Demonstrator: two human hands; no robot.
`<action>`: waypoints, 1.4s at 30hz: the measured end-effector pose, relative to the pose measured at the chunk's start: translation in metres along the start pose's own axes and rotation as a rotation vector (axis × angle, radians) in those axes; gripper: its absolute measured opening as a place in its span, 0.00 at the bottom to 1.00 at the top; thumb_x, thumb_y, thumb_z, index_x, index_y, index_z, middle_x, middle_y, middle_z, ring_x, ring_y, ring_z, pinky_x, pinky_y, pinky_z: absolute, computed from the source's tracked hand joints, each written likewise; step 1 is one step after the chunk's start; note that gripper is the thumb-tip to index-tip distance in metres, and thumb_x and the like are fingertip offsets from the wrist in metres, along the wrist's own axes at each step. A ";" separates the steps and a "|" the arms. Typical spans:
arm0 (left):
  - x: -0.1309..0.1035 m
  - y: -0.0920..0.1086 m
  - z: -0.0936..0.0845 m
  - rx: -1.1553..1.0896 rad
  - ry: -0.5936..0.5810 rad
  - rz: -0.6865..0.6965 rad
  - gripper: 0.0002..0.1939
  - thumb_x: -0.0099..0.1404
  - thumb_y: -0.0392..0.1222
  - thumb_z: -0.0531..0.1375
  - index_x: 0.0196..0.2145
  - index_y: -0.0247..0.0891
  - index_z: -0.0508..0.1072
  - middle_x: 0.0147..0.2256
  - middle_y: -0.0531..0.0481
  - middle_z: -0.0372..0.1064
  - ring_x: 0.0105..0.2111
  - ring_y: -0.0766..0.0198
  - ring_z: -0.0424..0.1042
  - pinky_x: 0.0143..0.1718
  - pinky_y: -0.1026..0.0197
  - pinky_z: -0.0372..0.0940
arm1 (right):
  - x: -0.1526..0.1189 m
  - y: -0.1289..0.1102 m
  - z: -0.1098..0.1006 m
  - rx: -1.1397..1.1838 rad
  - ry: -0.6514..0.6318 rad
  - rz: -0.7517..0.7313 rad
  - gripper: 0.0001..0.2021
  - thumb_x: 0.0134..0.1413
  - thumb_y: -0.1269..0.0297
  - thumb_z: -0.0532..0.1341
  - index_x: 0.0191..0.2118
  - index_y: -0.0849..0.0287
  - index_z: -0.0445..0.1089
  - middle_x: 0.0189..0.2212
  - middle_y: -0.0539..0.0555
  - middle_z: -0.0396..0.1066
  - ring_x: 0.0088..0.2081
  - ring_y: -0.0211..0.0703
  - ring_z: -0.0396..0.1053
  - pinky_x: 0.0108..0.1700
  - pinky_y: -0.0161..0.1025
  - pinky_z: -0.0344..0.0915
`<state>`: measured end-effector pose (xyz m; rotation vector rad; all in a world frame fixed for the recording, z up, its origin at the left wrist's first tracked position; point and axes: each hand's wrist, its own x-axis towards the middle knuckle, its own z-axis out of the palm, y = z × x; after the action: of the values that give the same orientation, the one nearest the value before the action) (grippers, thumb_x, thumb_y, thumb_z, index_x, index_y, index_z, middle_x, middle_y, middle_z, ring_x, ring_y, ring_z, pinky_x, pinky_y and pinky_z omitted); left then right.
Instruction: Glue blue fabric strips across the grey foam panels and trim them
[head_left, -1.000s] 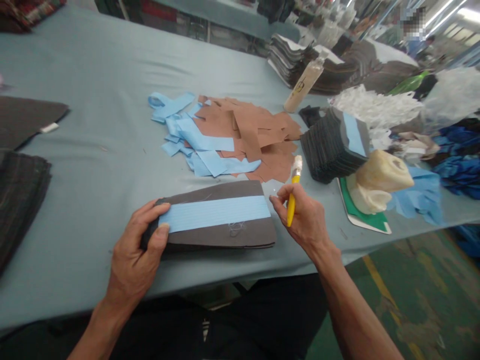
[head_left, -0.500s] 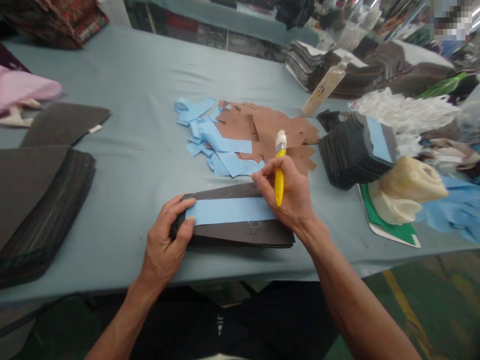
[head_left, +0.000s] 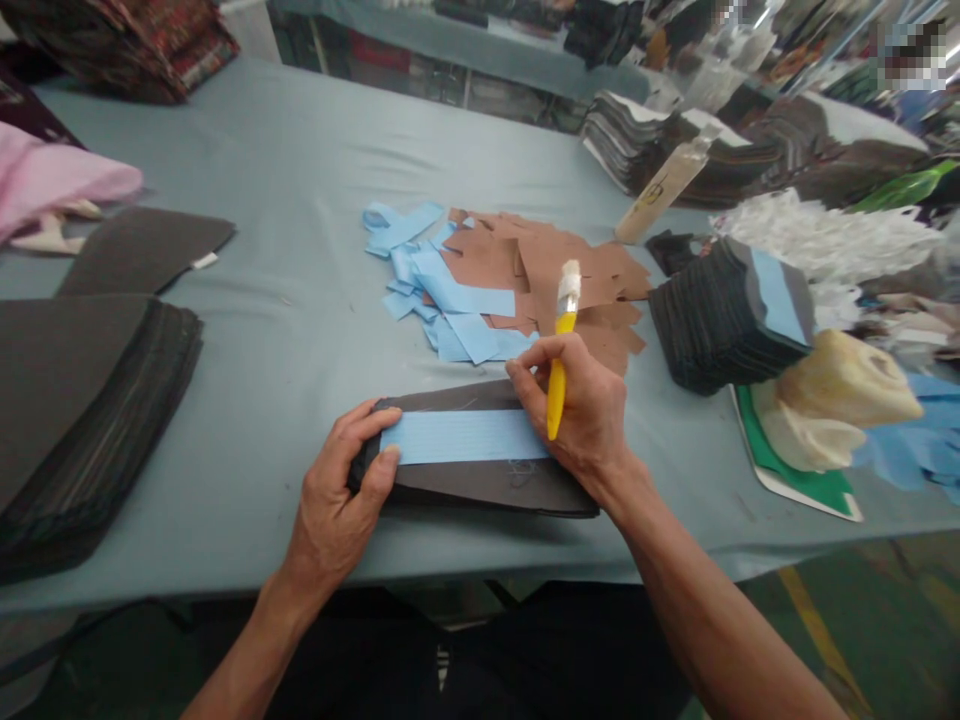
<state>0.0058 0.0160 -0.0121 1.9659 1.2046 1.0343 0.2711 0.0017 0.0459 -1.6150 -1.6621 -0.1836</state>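
A stack of dark fabric pieces point(head_left: 480, 490) lies near the front edge of the table, with a light blue strip point(head_left: 465, 436) along its top. My left hand point(head_left: 341, 490) grips the left end of the stack, thumb and fingertips on the strip's end. Over the right end rests my right hand point(head_left: 581, 405), closed round a yellow-handled brush point(head_left: 557, 395) whose pale bristles point away from me. Its thumb and index fingertip are pressed together at the far edge of the stack. The strip's right end is hidden under this hand.
Blue strips point(head_left: 442, 290) and brown pieces point(head_left: 555, 260) lie beyond the stack. A tilted bottle point(head_left: 664, 190), a bound dark stack point(head_left: 727, 320) and a cream roll point(head_left: 847, 380) stand to the right. Dark fabric point(head_left: 82, 400) is piled at the left.
The whole scene has shifted slightly down and right in view. Both hands keep their places on the stack, and the brush is tilted a little more in my right hand.
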 end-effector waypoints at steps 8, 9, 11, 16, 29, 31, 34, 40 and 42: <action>-0.001 -0.002 0.002 0.005 0.021 -0.001 0.18 0.77 0.52 0.58 0.57 0.45 0.76 0.62 0.45 0.74 0.65 0.52 0.72 0.67 0.50 0.67 | -0.002 0.017 0.010 -0.145 0.067 0.037 0.09 0.68 0.53 0.63 0.44 0.52 0.69 0.33 0.50 0.79 0.35 0.48 0.78 0.38 0.41 0.68; -0.001 -0.002 0.002 0.006 0.020 0.001 0.18 0.77 0.52 0.58 0.57 0.45 0.76 0.62 0.45 0.74 0.65 0.52 0.72 0.67 0.51 0.67 | -0.003 0.020 0.011 -0.160 0.068 0.024 0.10 0.68 0.52 0.63 0.44 0.52 0.69 0.35 0.51 0.80 0.35 0.49 0.78 0.38 0.42 0.68; -0.001 -0.002 0.002 0.004 0.018 0.007 0.18 0.77 0.52 0.57 0.57 0.45 0.76 0.62 0.45 0.74 0.65 0.53 0.72 0.67 0.51 0.67 | -0.004 0.023 0.012 -0.183 0.081 -0.010 0.11 0.69 0.52 0.63 0.45 0.53 0.69 0.37 0.53 0.80 0.36 0.50 0.78 0.39 0.43 0.68; -0.001 -0.002 0.002 0.001 0.019 0.012 0.17 0.77 0.51 0.57 0.57 0.44 0.76 0.61 0.46 0.75 0.65 0.54 0.72 0.67 0.52 0.66 | -0.005 0.025 0.011 -0.197 0.091 -0.040 0.10 0.69 0.54 0.63 0.45 0.54 0.69 0.39 0.54 0.80 0.37 0.51 0.77 0.41 0.44 0.68; 0.001 0.000 0.002 -0.015 0.001 -0.015 0.18 0.76 0.52 0.57 0.56 0.43 0.75 0.60 0.44 0.76 0.65 0.51 0.72 0.68 0.49 0.66 | -0.016 0.047 0.002 -0.244 0.118 0.080 0.12 0.67 0.52 0.62 0.46 0.54 0.70 0.35 0.53 0.77 0.36 0.50 0.77 0.41 0.44 0.70; 0.001 0.000 0.002 -0.022 0.000 -0.020 0.18 0.76 0.53 0.57 0.56 0.43 0.76 0.61 0.43 0.75 0.65 0.50 0.71 0.68 0.48 0.66 | -0.016 0.043 -0.004 -0.237 0.138 0.064 0.12 0.68 0.51 0.62 0.46 0.53 0.70 0.35 0.53 0.79 0.37 0.50 0.78 0.42 0.45 0.72; 0.001 0.000 0.003 -0.037 0.006 -0.016 0.19 0.76 0.54 0.57 0.56 0.42 0.76 0.61 0.42 0.75 0.66 0.50 0.71 0.68 0.48 0.66 | -0.015 0.022 -0.015 -0.166 0.175 -0.005 0.09 0.68 0.55 0.63 0.46 0.52 0.67 0.40 0.55 0.82 0.41 0.52 0.81 0.46 0.47 0.74; 0.002 0.002 0.002 -0.042 -0.013 -0.029 0.20 0.76 0.54 0.57 0.57 0.41 0.76 0.61 0.41 0.75 0.66 0.50 0.71 0.68 0.47 0.65 | -0.020 -0.027 -0.023 0.007 -0.014 -0.217 0.08 0.67 0.63 0.66 0.46 0.51 0.66 0.45 0.56 0.84 0.45 0.51 0.82 0.47 0.46 0.76; 0.002 0.003 0.001 -0.042 -0.016 -0.035 0.20 0.76 0.54 0.57 0.57 0.42 0.76 0.62 0.41 0.74 0.66 0.49 0.71 0.68 0.47 0.65 | -0.023 -0.032 -0.019 0.057 -0.125 -0.239 0.07 0.68 0.63 0.65 0.46 0.51 0.67 0.45 0.56 0.84 0.45 0.51 0.82 0.48 0.46 0.77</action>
<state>0.0086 0.0164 -0.0101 1.9104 1.1949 1.0163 0.2476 -0.0336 0.0582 -1.4074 -1.9381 -0.1562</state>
